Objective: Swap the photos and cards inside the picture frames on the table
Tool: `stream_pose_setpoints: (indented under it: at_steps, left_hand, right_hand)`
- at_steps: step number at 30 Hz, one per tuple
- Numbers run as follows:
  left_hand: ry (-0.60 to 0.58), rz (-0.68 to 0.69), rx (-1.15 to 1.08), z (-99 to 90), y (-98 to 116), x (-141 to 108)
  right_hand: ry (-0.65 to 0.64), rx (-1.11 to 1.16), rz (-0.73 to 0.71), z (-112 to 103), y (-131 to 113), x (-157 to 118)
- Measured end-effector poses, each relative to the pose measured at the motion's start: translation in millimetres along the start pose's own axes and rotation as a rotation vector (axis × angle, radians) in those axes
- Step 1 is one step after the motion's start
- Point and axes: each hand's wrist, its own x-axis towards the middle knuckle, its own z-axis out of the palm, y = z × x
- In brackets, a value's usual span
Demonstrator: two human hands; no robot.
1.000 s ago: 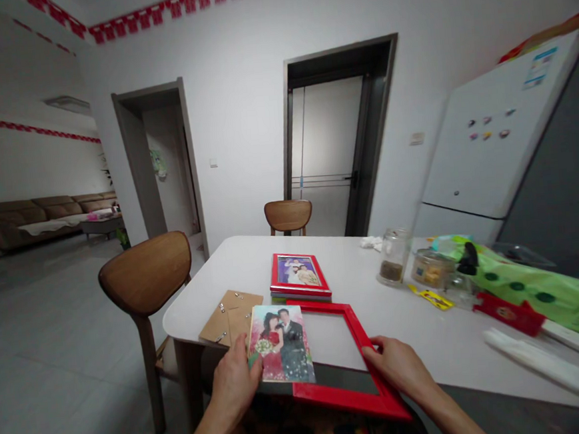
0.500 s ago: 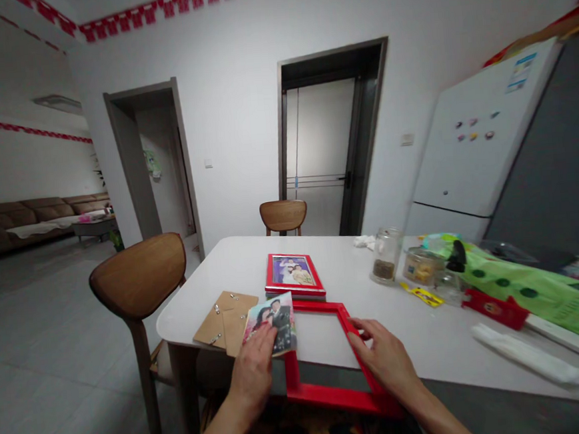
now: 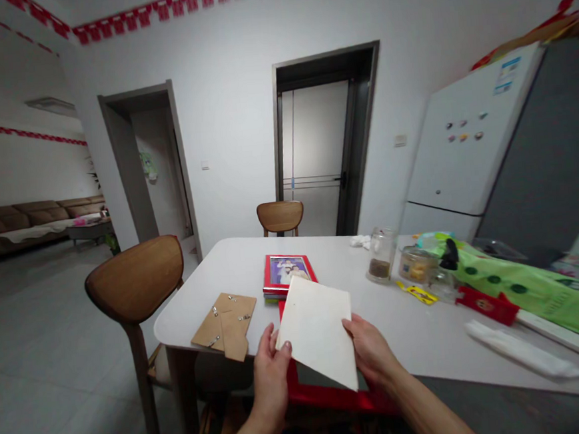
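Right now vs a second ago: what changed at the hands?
Photo flipped blank side up and moved right, over the empty frame. Left hand still holds it; right hand went from the frame to the photo's right edge. Backing and jar stayed put.

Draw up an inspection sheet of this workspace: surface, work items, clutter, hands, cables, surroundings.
Surface: white table with rounded corners.
Work items: cream sheet, held tilted; red frame, partly hidden behind it; brown backing board with metal clips, lying to the left; red-framed picture farther back, picture side up.
Clutter: on the right, glass jar with dark contents, yellow packet, green package, long white bundle.
Hands: left hand grips the sheet's left side; right hand its right edge.
Cables: nothing seen.
Surroundings: two wooden chairs, refrigerator, closed door.
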Motion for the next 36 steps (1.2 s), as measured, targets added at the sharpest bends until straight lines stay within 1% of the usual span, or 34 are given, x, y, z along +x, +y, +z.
stream_pose_setpoints:
  at_steps: [2, 3, 5, 7, 9, 10, 12, 15, 19, 23, 28, 32, 36]
  left_hand:
    - [-0.011, 0.01, 0.171, -9.9, 3, 0]
    - [-0.039, 0.022, 0.288, -13.7, 3, -2]
    - [-0.157, 0.061, 0.54, -18.1, 2, -7]
    - [-0.317, 0.107, 0.759, -19.3, -3, -14]
    - [-0.445, 0.164, 0.914, -19.9, -7, -18]
    - [-0.484, 0.193, 0.973, -20.5, -9, -19]
    - [-0.525, 0.244, 1.055, -22.2, -11, -19]
    - [-0.546, 0.274, 1.113, -23.9, -8, -17]
    - [-0.529, 0.277, 1.157, -23.0, -3, -17]
    - [-0.554, 0.279, 1.183, -21.8, 0, -16]
    - [-0.594, 0.28, 1.218, -21.3, 4, -14]
    - [-0.603, 0.282, 1.237, -22.4, 4, -14]
    - [-0.607, 0.275, 1.229, -23.9, 6, -14]
  right_hand:
    - [-0.01, -0.176, 0.059, -18, -8, 6]
    - [-0.017, -0.276, 0.067, -25, -9, 9]
    - [-0.033, -0.45, 0.045, -34, -7, 14]
    - [-0.034, -0.558, 0.013, -35, -2, 19]
    - [-0.023, -0.61, -0.01, -32, 4, 25]
    - [-0.016, -0.642, -0.025, -30, 7, 27]
    - [0.006, -0.719, -0.054, -29, 10, 33]
    - [0.046, -0.845, -0.092, -32, 11, 39]
    - [0.078, -0.993, -0.127, -37, 10, 42]
    - [0.082, -1.121, -0.16, -33, 10, 41]
    - [0.121, -1.289, -0.204, -27, 8, 42]
    - [0.135, -1.333, -0.211, -28, 8, 45]
    - [0.1, -1.311, -0.214, -29, 7, 48]
